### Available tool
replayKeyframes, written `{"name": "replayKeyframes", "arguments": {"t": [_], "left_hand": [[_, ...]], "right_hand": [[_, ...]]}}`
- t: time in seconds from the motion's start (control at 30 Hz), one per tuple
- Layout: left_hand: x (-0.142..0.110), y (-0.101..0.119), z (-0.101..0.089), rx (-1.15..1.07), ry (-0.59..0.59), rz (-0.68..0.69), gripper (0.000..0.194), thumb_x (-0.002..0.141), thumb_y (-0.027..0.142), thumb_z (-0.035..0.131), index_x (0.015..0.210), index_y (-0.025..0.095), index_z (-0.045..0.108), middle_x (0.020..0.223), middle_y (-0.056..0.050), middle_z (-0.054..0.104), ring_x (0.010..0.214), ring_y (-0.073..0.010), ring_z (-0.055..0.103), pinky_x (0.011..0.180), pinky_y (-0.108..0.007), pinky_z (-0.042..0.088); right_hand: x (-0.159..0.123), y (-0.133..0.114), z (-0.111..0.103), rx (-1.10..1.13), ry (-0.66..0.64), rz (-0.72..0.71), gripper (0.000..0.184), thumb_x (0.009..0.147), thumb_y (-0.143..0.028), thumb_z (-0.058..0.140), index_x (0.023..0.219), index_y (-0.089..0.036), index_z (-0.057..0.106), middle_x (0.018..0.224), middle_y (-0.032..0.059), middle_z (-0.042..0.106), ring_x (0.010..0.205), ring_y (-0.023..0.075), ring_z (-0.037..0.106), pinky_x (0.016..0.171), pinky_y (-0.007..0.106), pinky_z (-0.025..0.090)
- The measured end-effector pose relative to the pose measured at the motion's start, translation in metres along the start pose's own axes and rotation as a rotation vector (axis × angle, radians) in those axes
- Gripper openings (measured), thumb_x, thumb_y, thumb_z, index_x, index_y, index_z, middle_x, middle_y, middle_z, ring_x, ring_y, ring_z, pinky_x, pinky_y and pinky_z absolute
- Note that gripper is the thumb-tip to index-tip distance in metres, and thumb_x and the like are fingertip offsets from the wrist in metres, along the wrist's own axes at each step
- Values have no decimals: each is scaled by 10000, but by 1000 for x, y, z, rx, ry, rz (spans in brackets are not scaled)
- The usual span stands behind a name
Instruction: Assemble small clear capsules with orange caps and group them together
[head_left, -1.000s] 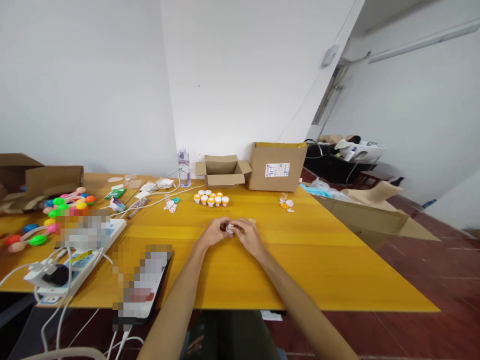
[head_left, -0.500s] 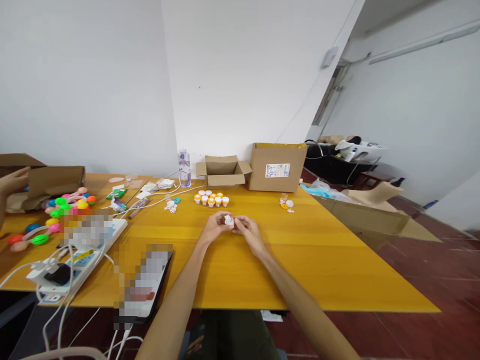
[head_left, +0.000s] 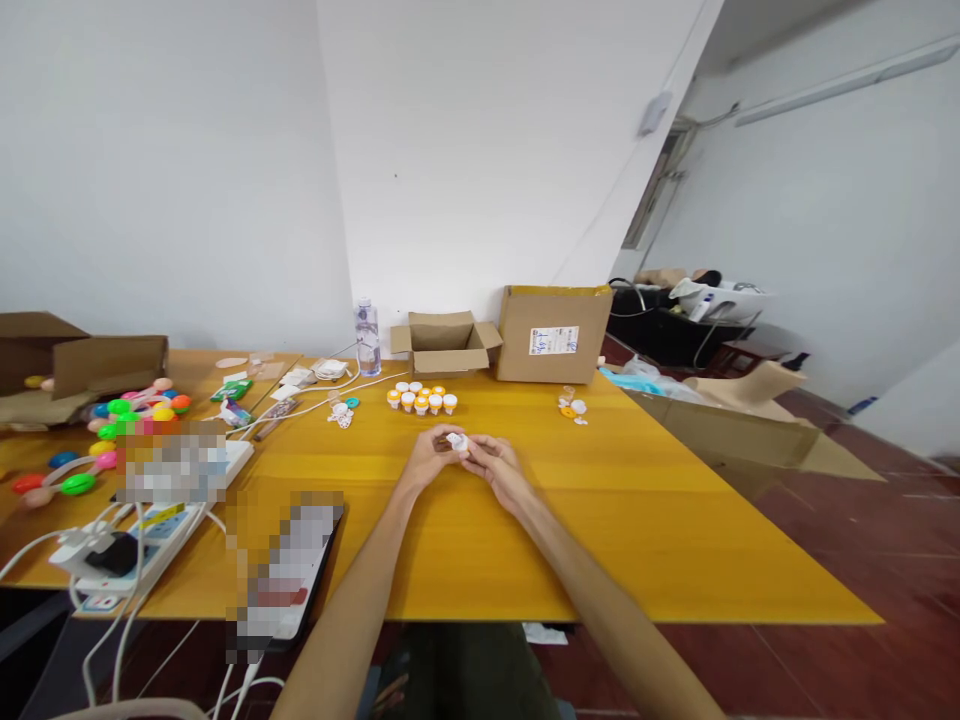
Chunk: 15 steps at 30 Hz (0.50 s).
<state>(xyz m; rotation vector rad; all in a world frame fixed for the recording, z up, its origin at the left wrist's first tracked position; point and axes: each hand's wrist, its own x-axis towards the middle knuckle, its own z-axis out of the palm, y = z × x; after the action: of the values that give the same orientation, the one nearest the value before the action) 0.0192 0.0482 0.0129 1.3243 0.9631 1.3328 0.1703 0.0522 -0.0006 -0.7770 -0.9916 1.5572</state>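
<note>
Over the middle of the table, a small white plastic part (head_left: 457,442) is held between my two hands, partly hidden by the fingers. My left hand (head_left: 429,460) has its fingers curled around one side of it. From the other side, my right hand (head_left: 499,470) pinches it with thumb and fingers. Beyond them, several white-and-orange capped pieces (head_left: 422,398) stand in a cluster. Loose white parts and a teal ring (head_left: 352,402) lie to the left of that cluster. To the right are small white pieces and an orange ring (head_left: 568,412).
At the back stand an open small carton (head_left: 450,360), a large carton (head_left: 555,340) and a water bottle (head_left: 367,338). On the left are a power strip (head_left: 161,530) with cables, a phone (head_left: 292,570), colourful ball toys (head_left: 127,410) and another open box (head_left: 112,365).
The white part has turned slightly between my fingers, and my right hand has shifted a little. Another person's hand at the left box has gone out of view.
</note>
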Motion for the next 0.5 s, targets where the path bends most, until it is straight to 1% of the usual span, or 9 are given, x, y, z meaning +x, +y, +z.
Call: {"name": "replayKeyframes", "arguments": {"t": [0.1, 0.23, 0.4, 0.5], "left_hand": [[1, -1, -1, 55, 4, 19, 355, 548, 230, 828, 889, 195, 737, 912, -36, 747, 906, -217, 674, 880, -346, 514], [3, -3, -2, 98, -4, 28, 359, 561, 240, 821, 906, 198, 733, 922, -32, 745, 895, -213, 668, 858, -338, 512], [4, -6, -2, 115, 1, 37, 343, 567, 200, 800, 900, 196, 720, 909, -28, 737, 879, -203, 659, 843, -330, 510], [4, -7, -1, 139, 10, 68, 330, 576, 190, 793, 896, 191, 712, 907, -28, 732, 885, -200, 656, 847, -328, 508]], "right_hand": [[0, 0, 1, -10, 23, -16, 405, 488, -433, 918, 750, -207, 708, 804, 22, 724, 731, 158, 669, 759, 322, 578], [2, 3, 1, -42, 52, -65, 428, 461, -469, 914, 729, -201, 714, 810, 33, 730, 735, 173, 673, 776, 343, 571], [4, 7, -2, -178, 70, -121, 378, 511, -494, 872, 723, -207, 748, 808, 44, 733, 796, 208, 676, 786, 354, 551], [4, 7, -2, -236, 74, -146, 357, 540, -523, 839, 710, -219, 762, 783, 39, 739, 783, 212, 668, 767, 343, 540]]}}
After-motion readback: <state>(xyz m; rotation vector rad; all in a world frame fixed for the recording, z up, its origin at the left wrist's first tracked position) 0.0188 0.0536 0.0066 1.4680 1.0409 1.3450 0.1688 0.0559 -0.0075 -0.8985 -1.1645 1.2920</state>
